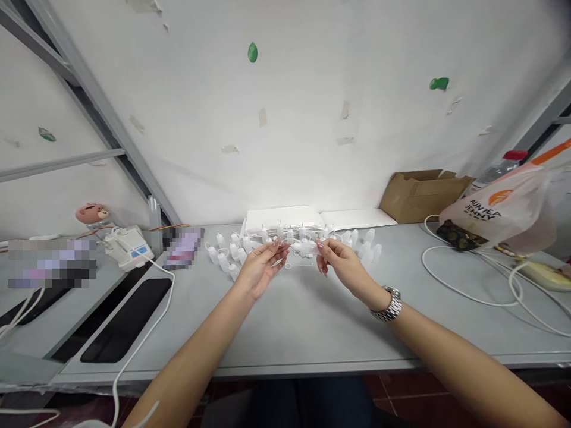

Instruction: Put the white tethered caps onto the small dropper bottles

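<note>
A small translucent plastic dropper bottle [304,247] lies sideways between my two hands, above the table. My right hand [341,260], with a metal watch on the wrist, grips the bottle's body between thumb and fingers. At the cap end, my left hand [266,266] is closed in a pinch; the fingertips partly hide what they hold, which looks like the cap with its thin loop. Several similar bottles stand on the grey table to the left [223,258] and to the right [368,252], and more are behind my hands. A thin white ring-ended piece [288,266] lies just below the bottle.
White flat boards [285,218] lie stacked by the wall. A cardboard box [419,199] and a plastic carrier bag [495,214] are at the right, near looping white cables [468,303]. On the left are a black flat pad [127,321] and a white power strip [129,246].
</note>
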`<state>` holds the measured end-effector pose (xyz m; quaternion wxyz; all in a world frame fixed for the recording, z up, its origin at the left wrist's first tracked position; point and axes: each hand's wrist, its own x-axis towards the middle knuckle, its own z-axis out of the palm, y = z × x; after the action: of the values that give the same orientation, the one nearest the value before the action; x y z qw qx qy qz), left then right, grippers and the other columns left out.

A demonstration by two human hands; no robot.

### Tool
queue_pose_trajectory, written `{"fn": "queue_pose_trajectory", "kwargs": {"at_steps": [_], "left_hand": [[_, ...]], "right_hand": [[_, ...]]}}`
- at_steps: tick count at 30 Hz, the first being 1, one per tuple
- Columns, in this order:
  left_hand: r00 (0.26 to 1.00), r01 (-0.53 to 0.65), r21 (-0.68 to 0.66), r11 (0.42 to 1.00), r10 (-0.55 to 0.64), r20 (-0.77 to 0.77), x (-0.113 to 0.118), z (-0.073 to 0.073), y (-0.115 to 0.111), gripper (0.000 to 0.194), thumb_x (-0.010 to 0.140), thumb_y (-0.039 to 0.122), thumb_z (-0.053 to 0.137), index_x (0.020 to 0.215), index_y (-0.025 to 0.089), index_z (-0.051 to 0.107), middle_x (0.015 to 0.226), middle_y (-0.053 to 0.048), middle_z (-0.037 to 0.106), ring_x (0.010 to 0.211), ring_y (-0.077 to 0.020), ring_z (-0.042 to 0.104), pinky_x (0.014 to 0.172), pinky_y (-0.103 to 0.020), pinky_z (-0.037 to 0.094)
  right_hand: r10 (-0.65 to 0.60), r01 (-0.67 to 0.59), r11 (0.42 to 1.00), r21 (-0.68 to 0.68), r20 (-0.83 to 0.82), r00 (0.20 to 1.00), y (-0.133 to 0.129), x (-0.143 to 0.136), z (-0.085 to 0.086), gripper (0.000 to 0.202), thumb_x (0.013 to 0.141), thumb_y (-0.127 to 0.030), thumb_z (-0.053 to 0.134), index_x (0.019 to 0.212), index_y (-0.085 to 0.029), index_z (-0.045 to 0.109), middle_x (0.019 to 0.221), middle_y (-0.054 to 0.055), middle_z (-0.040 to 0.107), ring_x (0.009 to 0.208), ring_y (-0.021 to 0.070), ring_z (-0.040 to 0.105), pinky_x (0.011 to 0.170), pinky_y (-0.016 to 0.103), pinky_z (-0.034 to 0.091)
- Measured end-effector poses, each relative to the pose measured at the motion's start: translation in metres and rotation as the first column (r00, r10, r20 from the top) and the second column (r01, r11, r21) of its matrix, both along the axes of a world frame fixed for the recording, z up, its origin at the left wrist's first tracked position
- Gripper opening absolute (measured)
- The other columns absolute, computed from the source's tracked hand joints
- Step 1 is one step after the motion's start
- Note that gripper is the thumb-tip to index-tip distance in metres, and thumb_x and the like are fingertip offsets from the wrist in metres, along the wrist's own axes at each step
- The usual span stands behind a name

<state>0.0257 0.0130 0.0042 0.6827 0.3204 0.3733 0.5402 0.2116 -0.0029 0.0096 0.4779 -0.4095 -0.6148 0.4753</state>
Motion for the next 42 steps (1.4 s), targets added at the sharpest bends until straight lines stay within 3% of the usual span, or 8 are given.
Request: {"fn": "queue_pose_trajectory", "kwargs": {"at_steps": [21,42], "left_hand": [[0.99,-0.004,0.054,0.999,0.012,-0.138,0.0,-0.0009,-0.0017,0.021,0.063,0.034,0.072,0.074,0.016,0.07,0.09,-0.006,0.068,0.077,-0.0116,0.059,0.082,-0.027,0.04],[0.986,-0.011,0.077,0.997,0.024,-0.164,-0.0005,-0.0012,-0.0024,0.025,0.06,0.036,0.074,0.075,0.016,0.071,0.093,-0.008,0.069,0.08,-0.014,0.061,0.084,-0.029,0.041]], "right_hand": [[-0.052,0.045,0.997,0.062,0.113,0.992,-0.0035,-0.0014,-0.0007,0.032,0.083,-0.049,0.044,0.071,-0.02,0.045,0.055,-0.003,0.051,0.051,0.0094,0.047,0.053,0.024,0.041],[-0.075,0.065,0.996,0.066,0.154,0.985,-0.0032,-0.0025,-0.0034,0.034,0.083,-0.052,0.043,0.072,-0.02,0.045,0.055,-0.003,0.05,0.05,0.0102,0.047,0.053,0.025,0.041]]}}
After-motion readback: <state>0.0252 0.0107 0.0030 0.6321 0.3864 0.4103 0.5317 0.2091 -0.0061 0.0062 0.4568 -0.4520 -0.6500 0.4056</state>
